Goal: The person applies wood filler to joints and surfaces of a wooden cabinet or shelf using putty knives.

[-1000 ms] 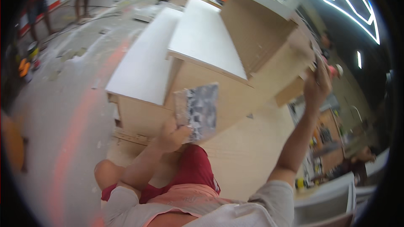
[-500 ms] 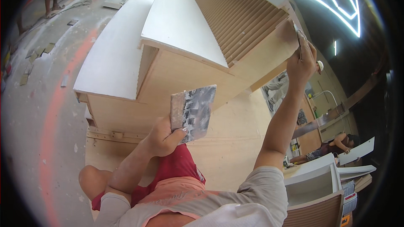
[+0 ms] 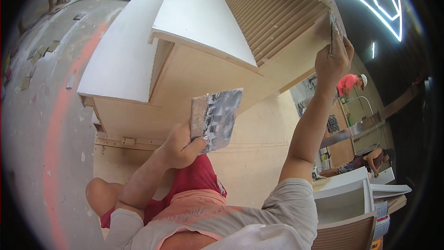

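Note:
My left hand [image 3: 185, 146] is closed round a wide putty knife [image 3: 217, 118], its flat blade smeared with grey and white filler. The knife is raised in front of a plywood stair-shaped cabinet [image 3: 208, 76]. Stretched far up at the right, my right hand [image 3: 335, 55] grips a thin filler scraper [image 3: 333, 25], seen nearly edge-on. That scraper is at the upper right end of the cabinet's bare wood side, beside the ribbed panel [image 3: 277, 16]; whether it touches the wood is hard to tell. White boards [image 3: 201, 16] cover the cabinet's steps.
Plywood [image 3: 259, 157] spreads below the cabinet. Small scraps [image 3: 46, 51] lie on the dusty grey floor at left, beside a red stripe [image 3: 60, 125]. At right are two co-workers, one in a red shirt [image 3: 347, 83], one bent over white shelving [image 3: 351, 194]. A bright light [image 3: 374, 0] hangs above.
My right hand and its scraper have risen slightly along the cabinet's end. My left hand still holds the putty knife, a little higher. The red-shirted co-worker has come into fuller view.

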`<state>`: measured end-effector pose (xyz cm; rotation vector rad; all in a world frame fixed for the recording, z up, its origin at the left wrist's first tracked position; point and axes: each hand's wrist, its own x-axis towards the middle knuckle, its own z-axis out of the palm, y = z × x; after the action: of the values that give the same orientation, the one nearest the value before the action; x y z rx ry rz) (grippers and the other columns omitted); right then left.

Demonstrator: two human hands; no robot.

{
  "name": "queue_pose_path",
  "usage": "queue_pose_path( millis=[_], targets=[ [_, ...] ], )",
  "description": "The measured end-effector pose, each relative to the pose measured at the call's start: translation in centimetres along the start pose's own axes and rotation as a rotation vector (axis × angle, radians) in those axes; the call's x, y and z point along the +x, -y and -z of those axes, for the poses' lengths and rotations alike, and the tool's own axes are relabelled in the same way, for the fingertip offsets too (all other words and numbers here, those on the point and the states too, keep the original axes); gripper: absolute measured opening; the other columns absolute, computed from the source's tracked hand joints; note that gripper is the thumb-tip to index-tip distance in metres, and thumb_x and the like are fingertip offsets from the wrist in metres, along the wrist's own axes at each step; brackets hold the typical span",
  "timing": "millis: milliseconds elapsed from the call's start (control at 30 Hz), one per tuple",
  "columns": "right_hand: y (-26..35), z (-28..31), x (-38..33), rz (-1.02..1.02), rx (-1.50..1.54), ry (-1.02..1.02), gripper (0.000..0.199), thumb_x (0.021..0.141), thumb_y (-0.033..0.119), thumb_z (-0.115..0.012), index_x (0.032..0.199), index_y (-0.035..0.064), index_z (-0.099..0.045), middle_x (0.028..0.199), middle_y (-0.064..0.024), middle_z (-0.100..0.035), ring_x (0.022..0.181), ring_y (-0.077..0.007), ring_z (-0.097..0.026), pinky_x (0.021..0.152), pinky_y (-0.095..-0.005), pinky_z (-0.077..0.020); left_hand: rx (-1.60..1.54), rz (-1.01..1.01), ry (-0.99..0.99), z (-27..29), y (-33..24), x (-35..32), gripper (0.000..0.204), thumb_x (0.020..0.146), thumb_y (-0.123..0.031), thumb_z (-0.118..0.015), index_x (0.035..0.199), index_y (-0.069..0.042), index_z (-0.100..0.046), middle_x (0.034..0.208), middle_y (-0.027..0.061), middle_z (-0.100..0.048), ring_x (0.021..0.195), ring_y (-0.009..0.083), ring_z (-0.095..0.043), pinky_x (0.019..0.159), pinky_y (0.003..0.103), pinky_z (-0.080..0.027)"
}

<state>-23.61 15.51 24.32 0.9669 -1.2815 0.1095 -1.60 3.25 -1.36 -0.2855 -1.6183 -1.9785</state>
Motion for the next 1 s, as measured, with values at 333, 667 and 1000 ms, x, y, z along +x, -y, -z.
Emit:
queue_pose_path(
  millis=[333, 667, 1000],
  targets=[
    [0.7, 0.1, -0.8, 0.016, 0.055, 0.001, 0.038, 0.061, -0.009, -0.052, 0.095, 0.0039, -0.064, 0.093, -0.0115, -0.063, 0.085, -0.0253, -0.057, 0.077, -0.0336, -0.0447, -0.026, -0.089, -0.024, -0.5, 0.8, 0.5, 0.035, 0.072, -0.001, -0.045, 0.106, 0.007, -0.045, 0.081, 0.0105, -0.055, 0.07, 0.0142, -0.05, 0.065, 0.028, -0.043],
    [1.7, -0.1, -1.9, -0.017, 0.089, 0.028, 0.04, 0.06, -0.009, -0.053, 0.096, 0.0054, -0.064, 0.095, -0.0093, -0.063, 0.085, -0.0253, -0.057, 0.079, -0.0329, -0.0433, -0.032, -0.024, -0.052, -0.5, 0.1, 0.8, 0.029, 0.073, -0.002, -0.045, 0.101, 0.006, -0.046, 0.072, 0.0066, -0.052, 0.063, 0.013, -0.046, 0.058, 0.028, -0.041],
    [2.9, 0.1, -3.4, 0.032, 0.056, 0.073, 0.038, 0.062, -0.01, -0.052, 0.096, 0.0033, -0.063, 0.095, -0.0106, -0.063, 0.086, -0.0261, -0.057, 0.076, -0.0322, -0.0448, -0.079, 0.105, 0.007, 0.4, -0.6, 0.7, 0.039, 0.074, 0.001, -0.042, 0.113, 0.006, -0.042, 0.099, 0.0058, -0.053, 0.087, 0.011, -0.048, 0.079, 0.026, -0.04]
  ],
)
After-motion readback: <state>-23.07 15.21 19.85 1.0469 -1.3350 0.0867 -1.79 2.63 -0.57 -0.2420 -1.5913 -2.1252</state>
